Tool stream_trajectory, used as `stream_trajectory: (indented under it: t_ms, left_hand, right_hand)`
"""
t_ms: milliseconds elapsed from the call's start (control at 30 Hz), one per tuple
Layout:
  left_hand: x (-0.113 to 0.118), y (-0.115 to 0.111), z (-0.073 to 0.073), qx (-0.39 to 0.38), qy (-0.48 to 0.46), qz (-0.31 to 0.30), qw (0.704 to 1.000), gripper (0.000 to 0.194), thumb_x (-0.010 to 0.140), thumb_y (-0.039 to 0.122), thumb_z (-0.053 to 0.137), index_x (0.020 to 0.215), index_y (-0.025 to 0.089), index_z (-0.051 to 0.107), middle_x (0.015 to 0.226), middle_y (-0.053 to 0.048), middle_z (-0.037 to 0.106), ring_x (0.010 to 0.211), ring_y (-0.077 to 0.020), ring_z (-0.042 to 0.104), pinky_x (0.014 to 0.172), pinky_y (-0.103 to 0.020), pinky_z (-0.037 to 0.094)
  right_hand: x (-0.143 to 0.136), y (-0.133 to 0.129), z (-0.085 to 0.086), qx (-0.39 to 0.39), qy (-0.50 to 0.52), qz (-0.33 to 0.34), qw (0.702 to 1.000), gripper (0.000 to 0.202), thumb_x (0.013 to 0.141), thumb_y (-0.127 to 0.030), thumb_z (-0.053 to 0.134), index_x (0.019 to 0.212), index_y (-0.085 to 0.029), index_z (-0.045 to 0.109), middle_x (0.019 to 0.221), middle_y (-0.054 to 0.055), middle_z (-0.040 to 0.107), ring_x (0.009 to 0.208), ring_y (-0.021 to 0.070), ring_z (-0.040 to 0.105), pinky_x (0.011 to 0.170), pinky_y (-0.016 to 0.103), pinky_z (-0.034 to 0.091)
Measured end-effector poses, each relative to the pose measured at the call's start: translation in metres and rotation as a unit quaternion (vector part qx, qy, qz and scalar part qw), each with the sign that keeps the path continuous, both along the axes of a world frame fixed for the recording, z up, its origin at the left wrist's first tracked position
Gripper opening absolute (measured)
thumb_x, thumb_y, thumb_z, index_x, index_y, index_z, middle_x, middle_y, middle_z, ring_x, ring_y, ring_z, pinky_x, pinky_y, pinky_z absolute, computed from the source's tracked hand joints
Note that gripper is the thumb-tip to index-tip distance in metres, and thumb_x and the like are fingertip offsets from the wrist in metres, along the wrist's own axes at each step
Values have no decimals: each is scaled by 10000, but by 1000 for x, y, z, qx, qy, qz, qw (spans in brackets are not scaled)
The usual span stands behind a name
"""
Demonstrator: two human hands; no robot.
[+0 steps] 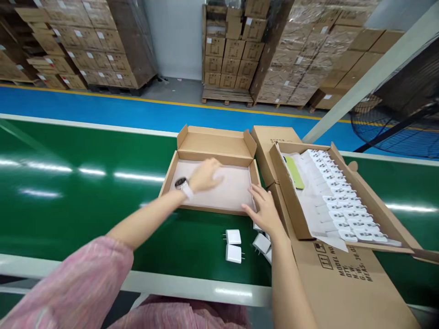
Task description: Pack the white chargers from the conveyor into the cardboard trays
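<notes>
An open shallow cardboard box (214, 140) lies on the green belt, its lid tipped back and a pale sheet (229, 183) lining its bottom. Over the sheet is my left hand (205, 176), slightly blurred, thumb apart from the fingers and nothing visible in it. A watch (180, 183) circles that wrist. My right hand (263, 205) rests at the box's right front corner, fingers spread and holding nothing. White plug chargers (233, 253) with metal prongs lie in front of the box; some are partly hidden by my right arm.
To the right, a tilted open carton (291, 205) holds rows of white chargers (343, 196) and a yellow-green phone-like item (294, 172). It sits on larger printed cartons (346, 292). A slanted post (370, 73) and a fan (394, 119) stand beyond; stacked pallets line the wall.
</notes>
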State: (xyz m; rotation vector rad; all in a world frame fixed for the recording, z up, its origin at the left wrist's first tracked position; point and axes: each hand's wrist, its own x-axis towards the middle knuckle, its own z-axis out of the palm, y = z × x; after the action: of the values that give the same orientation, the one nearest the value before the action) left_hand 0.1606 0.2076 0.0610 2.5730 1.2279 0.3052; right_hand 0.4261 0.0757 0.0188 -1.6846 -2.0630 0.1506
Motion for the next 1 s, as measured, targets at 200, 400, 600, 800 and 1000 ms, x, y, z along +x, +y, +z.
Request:
stream_trajectory:
  t_ms: [200, 400, 600, 800, 1000]
  left_hand:
    - [40, -156, -33, -27, -14, -253, 967, 635, 885, 569, 686, 1418, 255, 541, 1431, -131, 586, 1280, -339, 561, 987, -432, 504]
    - [59, -179, -51, -18, 15, -197, 980, 536, 831, 503, 759, 1279, 237, 631, 1343, -149, 575, 1164, -346, 577, 936, -435, 488]
    - [29, -168, -45, -2, -39, -154, 987, 337, 913, 415, 694, 1191, 224, 695, 1245, -120, 597, 1084, -281, 594, 931, -393, 485]
    - [17, -174, -41, 60, -35, -168, 983, 184, 959, 342, 684, 1003, 165, 704, 1350, -144, 596, 1191, -292, 575, 955, -403, 466]
    - [12, -194, -51, -92, -118, -127, 981, 91, 946, 244, 669, 1001, 182, 630, 990, -63, 662, 940, -215, 651, 819, -308, 510]
  right_hand:
    - [17, -111, -25, -11, -70, -75, 995, 468, 821, -151, 523, 1256, -242, 672, 1178, 126, 677, 1056, 321, 624, 859, 449, 550]
    - [7, -145, -34, -57, -155, -57, 985, 577, 836, -18, 453, 1288, -296, 679, 1325, 150, 603, 1202, 370, 551, 895, 525, 538]
    - [-7, -129, -26, -99, 116, -46, 987, 352, 1008, -411, 515, 1326, -289, 602, 1239, 129, 602, 1052, 285, 641, 851, 435, 586]
    - [-37, -118, -31, -133, 250, -94, 954, 495, 1004, -592, 486, 1327, -221, 539, 1147, 121, 665, 930, 258, 678, 793, 408, 590]
    - [-22, -121, -9, -136, 161, -96, 973, 493, 966, -647, 538, 1224, -233, 607, 1002, 83, 695, 784, 239, 651, 704, 375, 566]
